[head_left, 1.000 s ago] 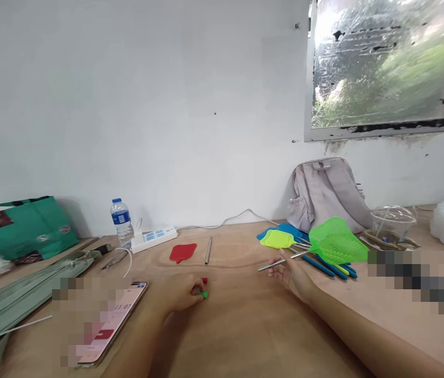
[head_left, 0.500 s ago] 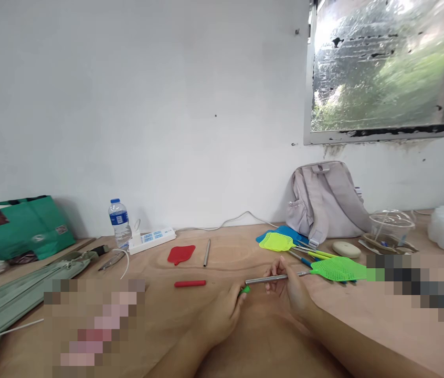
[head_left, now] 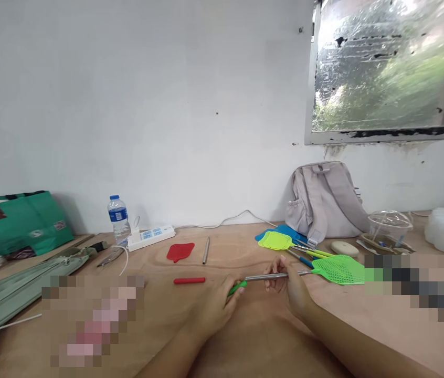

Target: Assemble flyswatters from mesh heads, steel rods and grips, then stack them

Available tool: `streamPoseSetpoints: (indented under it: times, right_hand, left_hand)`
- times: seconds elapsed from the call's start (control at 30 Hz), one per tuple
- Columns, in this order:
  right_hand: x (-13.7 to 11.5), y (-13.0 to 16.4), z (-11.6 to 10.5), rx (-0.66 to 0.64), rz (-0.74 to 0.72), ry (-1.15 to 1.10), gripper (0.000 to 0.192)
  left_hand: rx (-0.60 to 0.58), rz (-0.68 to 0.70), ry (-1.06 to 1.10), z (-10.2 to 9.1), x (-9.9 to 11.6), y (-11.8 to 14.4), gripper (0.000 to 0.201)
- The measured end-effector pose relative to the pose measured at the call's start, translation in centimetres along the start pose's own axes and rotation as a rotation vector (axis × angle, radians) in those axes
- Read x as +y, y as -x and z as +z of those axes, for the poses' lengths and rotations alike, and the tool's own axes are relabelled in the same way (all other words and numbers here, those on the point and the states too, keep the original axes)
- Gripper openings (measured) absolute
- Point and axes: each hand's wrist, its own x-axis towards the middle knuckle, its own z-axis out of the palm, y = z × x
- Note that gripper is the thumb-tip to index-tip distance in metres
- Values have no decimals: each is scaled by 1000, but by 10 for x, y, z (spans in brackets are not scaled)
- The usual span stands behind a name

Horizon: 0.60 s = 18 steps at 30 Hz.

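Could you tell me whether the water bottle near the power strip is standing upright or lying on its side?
Upright. The water bottle stands on its base on the table, blue cap on top, just left of the power strip.

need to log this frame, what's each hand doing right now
left hand: closed on the green handle
right hand: closed on the metal rod of the green fly swatter

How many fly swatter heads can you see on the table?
4: a red one lying alone, a yellow one over a blue one by the backpack, and a green one on the rod the right hand holds. More may be hidden.
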Motion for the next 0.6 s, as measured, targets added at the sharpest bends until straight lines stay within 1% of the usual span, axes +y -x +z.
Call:
streamPoseSetpoints:
  times: [0.1, 0.23, 0.3, 0.4, 0.5, 0.6]
  right_hand:
    - [0, 0, 1, 6, 6, 11, 32]
    - [1, 0, 2, 0, 4, 44, 30]
    - [2, 0, 1, -21, 18, 63, 31]
    - [5, 0, 0, -83, 111, 122, 30]
    - [11, -1, 1, -151, 241, 188, 29]
    - [18, -1, 5, -221, 274, 223, 34]
  left_hand:
    - [27, 32, -3, -1, 0, 0, 28]
    - [65, 39, -19, -2, 2, -1, 26]
    - [45, 76, -28, -2, 4, 0, 25]
    - [22, 123, -48, -2, 8, 1, 24]
    - [64, 122, -47, 0, 12, 2, 23]
    - [75, 152, -50, 5, 16, 2, 22]
